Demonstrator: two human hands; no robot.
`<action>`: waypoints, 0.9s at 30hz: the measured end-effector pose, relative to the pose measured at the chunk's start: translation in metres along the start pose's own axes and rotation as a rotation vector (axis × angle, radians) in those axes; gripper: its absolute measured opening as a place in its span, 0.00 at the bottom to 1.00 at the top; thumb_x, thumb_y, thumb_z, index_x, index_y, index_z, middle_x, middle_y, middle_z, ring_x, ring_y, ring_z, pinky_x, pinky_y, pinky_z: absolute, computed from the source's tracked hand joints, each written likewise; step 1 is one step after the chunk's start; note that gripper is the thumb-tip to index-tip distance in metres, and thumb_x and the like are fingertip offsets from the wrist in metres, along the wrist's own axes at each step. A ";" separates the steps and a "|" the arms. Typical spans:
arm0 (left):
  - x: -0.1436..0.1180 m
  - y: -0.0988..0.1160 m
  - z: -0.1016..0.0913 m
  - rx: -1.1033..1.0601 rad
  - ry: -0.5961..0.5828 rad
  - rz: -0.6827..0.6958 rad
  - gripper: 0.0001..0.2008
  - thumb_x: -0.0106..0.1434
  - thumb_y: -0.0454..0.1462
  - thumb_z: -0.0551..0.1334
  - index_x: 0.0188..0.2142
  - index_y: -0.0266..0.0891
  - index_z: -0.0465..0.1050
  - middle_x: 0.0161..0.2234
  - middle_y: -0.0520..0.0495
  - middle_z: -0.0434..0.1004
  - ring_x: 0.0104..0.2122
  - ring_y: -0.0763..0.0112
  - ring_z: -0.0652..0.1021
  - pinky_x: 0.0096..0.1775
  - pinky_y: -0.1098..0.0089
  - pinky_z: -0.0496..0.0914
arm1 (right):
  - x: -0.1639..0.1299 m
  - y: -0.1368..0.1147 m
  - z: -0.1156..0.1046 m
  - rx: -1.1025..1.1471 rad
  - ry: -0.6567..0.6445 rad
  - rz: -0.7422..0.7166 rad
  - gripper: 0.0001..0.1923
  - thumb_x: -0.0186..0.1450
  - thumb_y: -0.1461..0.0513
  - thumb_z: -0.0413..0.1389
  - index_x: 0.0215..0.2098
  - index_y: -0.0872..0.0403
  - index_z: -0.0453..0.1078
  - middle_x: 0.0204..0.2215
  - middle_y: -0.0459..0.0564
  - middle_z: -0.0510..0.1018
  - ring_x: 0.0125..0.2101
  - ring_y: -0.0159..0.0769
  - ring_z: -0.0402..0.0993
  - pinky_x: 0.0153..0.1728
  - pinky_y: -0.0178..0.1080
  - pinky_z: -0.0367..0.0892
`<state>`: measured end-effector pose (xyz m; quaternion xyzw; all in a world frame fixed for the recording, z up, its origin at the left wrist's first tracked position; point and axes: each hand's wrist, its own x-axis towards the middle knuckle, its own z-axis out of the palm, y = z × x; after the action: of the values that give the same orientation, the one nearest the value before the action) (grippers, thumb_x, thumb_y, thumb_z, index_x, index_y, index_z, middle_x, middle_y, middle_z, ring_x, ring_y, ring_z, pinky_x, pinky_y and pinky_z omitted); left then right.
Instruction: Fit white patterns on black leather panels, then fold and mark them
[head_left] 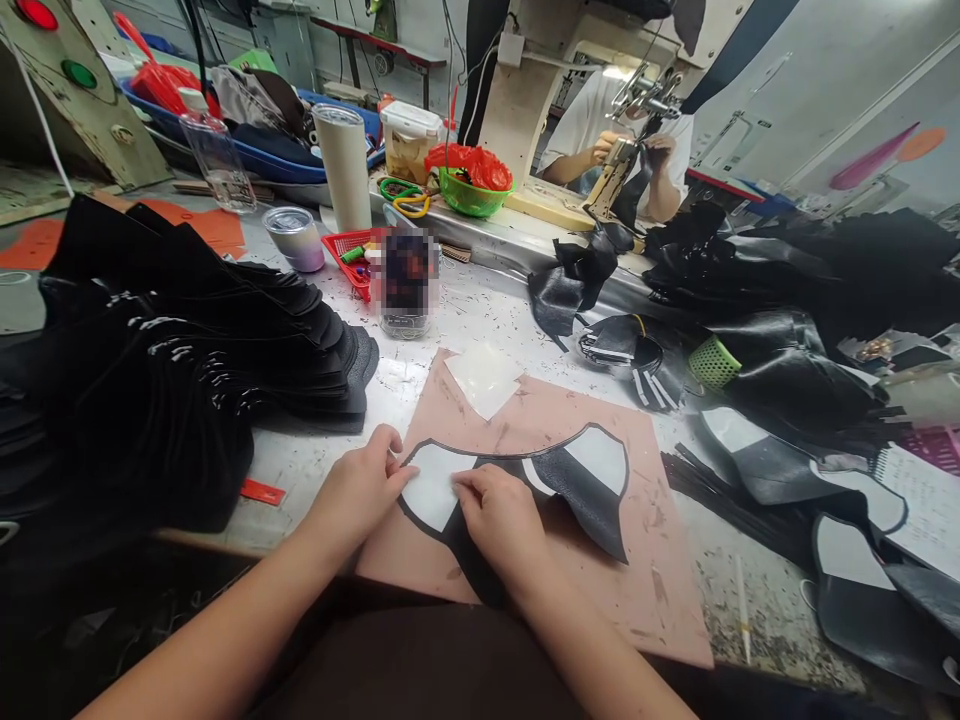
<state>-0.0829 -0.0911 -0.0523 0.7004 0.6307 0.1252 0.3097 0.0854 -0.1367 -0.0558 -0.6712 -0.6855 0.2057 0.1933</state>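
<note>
2 hands meet on 1 workpiece here: a curved black leather piece (577, 495) with white backing (433, 490), lying on a pink work board (660, 580) at the near edge of the tabletop (480, 310). Its long axis runs left to right across the board, arching away from the person in the middle, with the right end curled up so the black face shows. The left hand (360, 490) sits at the left end of the piece, fingers bunched and thumb pressed toward fingertips at the dark rim, pinching or pressing its edge; I cannot tell which. The right hand (499, 515) lies just beside it, toward the middle, fingers curled down and pressing on the white backing. Both hands touch the piece, so neither has to reach; the free, curled end lies to the right of the right hand, which is the nearer 1 to it. A loose white patch (484, 378) rests farther up the board, apart from both hands. A tall stack of black cut pieces (187, 350) stands to the left, nearer the left hand.
</note>
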 end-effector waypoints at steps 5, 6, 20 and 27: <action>0.001 -0.009 0.000 0.174 0.041 0.216 0.05 0.58 0.40 0.57 0.32 0.42 0.64 0.27 0.53 0.68 0.28 0.69 0.70 0.28 0.71 0.62 | 0.001 -0.001 0.004 -0.287 0.062 -0.185 0.10 0.61 0.68 0.49 0.31 0.54 0.72 0.30 0.50 0.72 0.32 0.35 0.67 0.31 0.36 0.57; 0.003 -0.015 0.001 0.171 0.067 0.317 0.05 0.59 0.39 0.56 0.32 0.41 0.66 0.28 0.52 0.67 0.30 0.69 0.70 0.31 0.71 0.63 | 0.002 -0.002 0.003 -0.341 0.049 -0.227 0.10 0.61 0.68 0.48 0.33 0.53 0.71 0.30 0.49 0.72 0.32 0.36 0.67 0.32 0.37 0.56; -0.001 -0.025 -0.011 0.359 0.070 0.507 0.10 0.60 0.40 0.55 0.35 0.44 0.75 0.30 0.48 0.65 0.31 0.69 0.66 0.34 0.69 0.64 | -0.015 -0.005 -0.026 -0.421 -0.235 -0.385 0.19 0.59 0.57 0.56 0.49 0.46 0.66 0.49 0.54 0.69 0.46 0.44 0.64 0.45 0.47 0.54; 0.008 0.000 -0.014 0.382 0.111 0.522 0.13 0.57 0.33 0.49 0.27 0.41 0.72 0.30 0.44 0.70 0.33 0.62 0.71 0.38 0.64 0.66 | -0.039 0.020 -0.070 -0.281 0.024 -0.032 0.27 0.56 0.69 0.49 0.53 0.46 0.62 0.54 0.53 0.64 0.39 0.39 0.72 0.37 0.39 0.64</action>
<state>-0.0899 -0.0789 -0.0431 0.8761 0.4576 0.1179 0.0954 0.1412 -0.1734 -0.0074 -0.6831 -0.7158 0.0966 0.1086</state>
